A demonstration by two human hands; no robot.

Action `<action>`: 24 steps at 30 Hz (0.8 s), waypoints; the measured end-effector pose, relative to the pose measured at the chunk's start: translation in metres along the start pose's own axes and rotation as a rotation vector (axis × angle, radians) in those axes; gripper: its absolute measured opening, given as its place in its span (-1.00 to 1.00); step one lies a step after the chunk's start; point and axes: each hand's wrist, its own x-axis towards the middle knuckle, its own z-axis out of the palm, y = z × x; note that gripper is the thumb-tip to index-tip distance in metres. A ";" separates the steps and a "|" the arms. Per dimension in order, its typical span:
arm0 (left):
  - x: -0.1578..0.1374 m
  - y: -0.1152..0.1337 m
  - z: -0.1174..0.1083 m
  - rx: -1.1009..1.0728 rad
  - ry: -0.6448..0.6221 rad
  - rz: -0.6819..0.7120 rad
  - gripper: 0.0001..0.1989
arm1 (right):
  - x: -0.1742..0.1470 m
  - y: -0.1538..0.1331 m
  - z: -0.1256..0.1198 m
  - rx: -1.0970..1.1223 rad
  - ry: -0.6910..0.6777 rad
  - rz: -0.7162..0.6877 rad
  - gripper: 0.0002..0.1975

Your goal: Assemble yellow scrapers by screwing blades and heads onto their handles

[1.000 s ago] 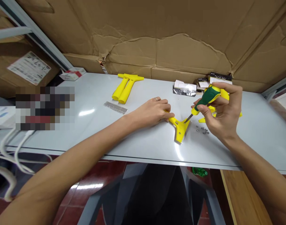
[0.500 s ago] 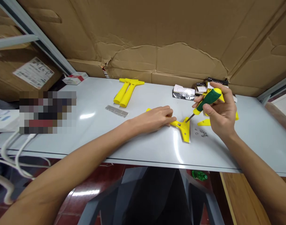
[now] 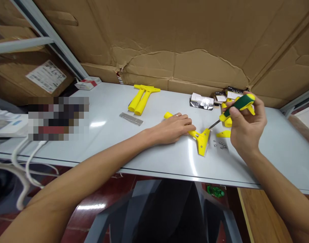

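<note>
Left hand (image 3: 177, 130): closed, fingers curled over the handle of a yellow scraper (image 3: 203, 140), the butt of the handle showing past the knuckles. Right hand (image 3: 248, 131): closed around a green and yellow screwdriver (image 3: 237, 106), thumb laid on its grip.

The scraper lies on the white table (image 3: 157, 158), right of centre and nearer the front edge than its head is to the right edge. Its wide head points right, with a metal blade along the outer side and two screws visible in its face. The screwdriver slants down to the left, its tip at the head's far corner; from where I stand, contact cannot be confirmed.

Just right of the head, loose small metal bits (image 3: 222, 145) lie scattered. Beyond them is a flat yellow piece (image 3: 222, 134), partly covered by the right hand. Other yellow parts (image 3: 227, 121) sit behind the screwdriver.

Near the back edge, left of centre, two yellow handles (image 3: 143, 99) lie side by side; in front of them rests a flat metal strip (image 3: 131, 118). An opened packet (image 3: 202, 101) lies toward the back edge, right of centre. A small red and white box (image 3: 88, 83) occupies the back left corner.
</note>
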 end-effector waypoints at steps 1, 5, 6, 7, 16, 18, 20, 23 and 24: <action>0.000 0.001 0.000 0.023 -0.002 0.006 -0.59 | 0.001 0.005 -0.002 -0.004 0.074 -0.005 -0.50; -0.001 -0.006 -0.005 0.119 -0.021 0.000 -0.61 | 0.014 0.022 -0.018 0.026 0.243 0.050 -0.58; -0.002 -0.011 -0.007 0.146 -0.009 -0.022 -0.61 | 0.018 0.024 -0.022 0.046 0.257 0.092 -0.57; -0.004 -0.016 -0.010 0.174 0.024 -0.059 -0.62 | 0.021 0.025 -0.025 0.061 0.252 0.148 -0.53; -0.007 -0.029 -0.008 0.220 0.524 -0.484 -0.72 | -0.003 -0.001 0.006 -0.253 -0.332 0.547 -0.31; -0.004 -0.021 -0.006 0.206 0.520 -0.447 -0.73 | -0.007 -0.003 0.011 -0.389 -0.396 0.511 -0.36; -0.001 -0.014 -0.004 0.200 0.512 -0.405 -0.74 | -0.009 -0.002 0.012 -0.508 -0.423 0.496 -0.40; 0.001 -0.009 -0.001 0.214 0.505 -0.363 -0.74 | -0.008 0.001 0.012 -0.619 -0.438 0.487 -0.40; 0.001 -0.009 0.001 0.219 0.506 -0.357 -0.74 | -0.008 0.002 0.011 -0.640 -0.437 0.473 -0.40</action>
